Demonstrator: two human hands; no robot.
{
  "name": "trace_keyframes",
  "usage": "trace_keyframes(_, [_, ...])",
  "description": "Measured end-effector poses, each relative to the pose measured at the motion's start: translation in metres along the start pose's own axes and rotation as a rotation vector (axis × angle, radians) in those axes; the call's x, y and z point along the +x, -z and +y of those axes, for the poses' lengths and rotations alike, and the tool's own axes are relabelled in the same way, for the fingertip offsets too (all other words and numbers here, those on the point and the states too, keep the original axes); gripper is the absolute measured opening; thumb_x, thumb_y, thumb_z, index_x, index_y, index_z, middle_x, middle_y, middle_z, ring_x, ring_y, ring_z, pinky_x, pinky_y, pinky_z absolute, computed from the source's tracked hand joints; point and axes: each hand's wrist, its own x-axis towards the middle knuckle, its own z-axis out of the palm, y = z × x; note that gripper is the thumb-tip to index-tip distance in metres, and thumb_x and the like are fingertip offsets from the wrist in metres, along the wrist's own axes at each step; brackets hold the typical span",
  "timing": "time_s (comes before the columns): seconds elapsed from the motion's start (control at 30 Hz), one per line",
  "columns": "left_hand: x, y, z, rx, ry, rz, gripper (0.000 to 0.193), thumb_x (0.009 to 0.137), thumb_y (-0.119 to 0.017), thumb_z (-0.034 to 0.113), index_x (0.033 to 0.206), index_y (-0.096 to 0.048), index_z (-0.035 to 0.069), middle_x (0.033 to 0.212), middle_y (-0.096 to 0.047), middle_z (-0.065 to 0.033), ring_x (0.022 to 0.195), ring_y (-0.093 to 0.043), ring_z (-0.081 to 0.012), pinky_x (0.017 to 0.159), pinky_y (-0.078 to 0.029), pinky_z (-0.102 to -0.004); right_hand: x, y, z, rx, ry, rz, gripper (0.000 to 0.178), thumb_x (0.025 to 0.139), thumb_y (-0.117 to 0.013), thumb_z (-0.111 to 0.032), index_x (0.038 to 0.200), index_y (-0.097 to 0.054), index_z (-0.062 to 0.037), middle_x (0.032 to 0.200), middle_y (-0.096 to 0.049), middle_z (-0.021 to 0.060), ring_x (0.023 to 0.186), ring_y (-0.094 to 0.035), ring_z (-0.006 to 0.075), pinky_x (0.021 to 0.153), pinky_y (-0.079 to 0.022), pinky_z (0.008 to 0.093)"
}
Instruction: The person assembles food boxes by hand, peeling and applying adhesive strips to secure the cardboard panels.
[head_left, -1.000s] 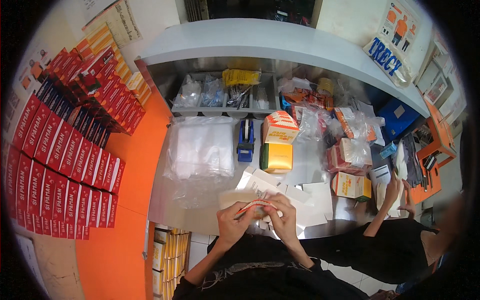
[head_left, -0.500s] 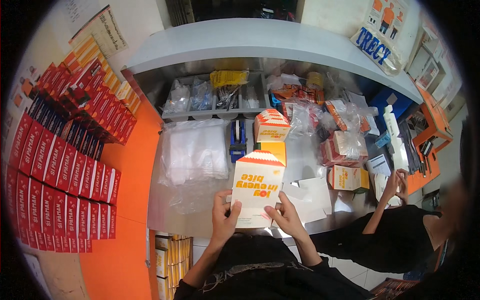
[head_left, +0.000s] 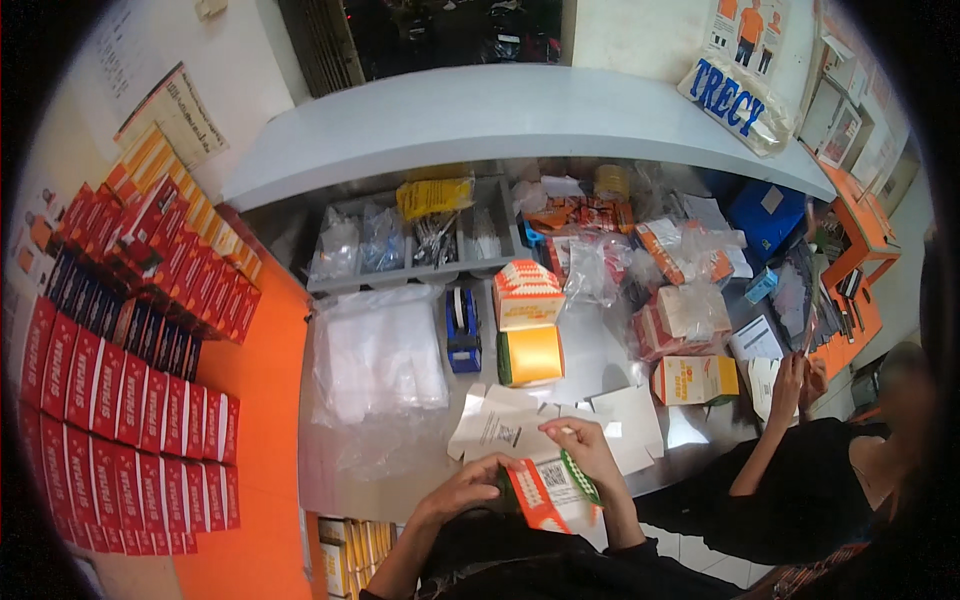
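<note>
A paper food carton (head_left: pixel 548 492) with orange-and-white zigzag edging, a green flap and a square code is held low in front of me. My left hand (head_left: pixel 468 490) grips its left edge with the fingers along the top. On the other side my right hand (head_left: pixel 588 455) has closed fingers at the green flap. Just beyond the hands lies flat white cardboard (head_left: pixel 492 425), also with a code; whether it joins the held carton I cannot tell. Farther off stand folded cartons (head_left: pixel 528 300) with scalloped orange tops and a yellow box (head_left: pixel 532 356).
A blue tape dispenser (head_left: pixel 462 330) stands beside a stack of clear plastic bags (head_left: pixel 385 350). Behind is a grey divided tray (head_left: pixel 415 268) of packets. Red boxes (head_left: pixel 130 400) are stacked left. At right, a co-worker's hand (head_left: pixel 788 388) is near white paper.
The carton has come down closer to my body, its printed front no longer facing up. My right hand has moved to its green flap. The flat white cardboard with a code now shows beyond it.
</note>
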Motion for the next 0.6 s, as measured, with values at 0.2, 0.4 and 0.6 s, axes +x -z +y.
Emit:
trace_keyframes(0.2, [0.050,0.037,-0.018,-0.305,0.237,0.249,0.018,0.088,-0.056,0.007,0.105,-0.058,0.001,0.105,-0.059,-0.0035,0.099,-0.055,-0.0123,0.091,-0.043,-0.0275,0.036,0.031,0.022,0.727,0.003,-0.302,0.063,0.083,-0.068,-0.019,0.136,-0.034,-0.0090,0.109,-0.057,0.0076,0.096,-0.057,0.0131,0.081,-0.046,0.0242])
trace_keyframes(0.4, [0.156,0.036,0.005,-0.340,-0.108,0.375,0.049,0.090,-0.056,0.014,0.133,-0.038,-0.001,0.117,-0.051,-0.0128,0.110,-0.048,-0.0222,0.097,-0.037,-0.0351,0.129,0.048,0.001,0.141,0.089,-0.032,0.074,0.080,-0.070,-0.029,0.137,-0.029,-0.0057,0.108,-0.053,0.0113,0.104,-0.052,0.0210,0.091,-0.042,0.0336])
trace_keyframes(0.6, [0.207,0.042,-0.034,0.942,-0.210,0.758,0.069,0.082,-0.064,0.020,0.136,-0.027,0.000,0.126,-0.037,-0.0223,0.118,-0.030,-0.0359,0.102,-0.023,-0.0466,0.182,0.024,0.062,-0.428,-0.002,0.515,0.062,0.085,-0.063,-0.026,0.132,-0.032,0.0012,0.108,-0.048,0.0190,0.108,-0.045,0.0314,0.093,-0.037,0.0416])
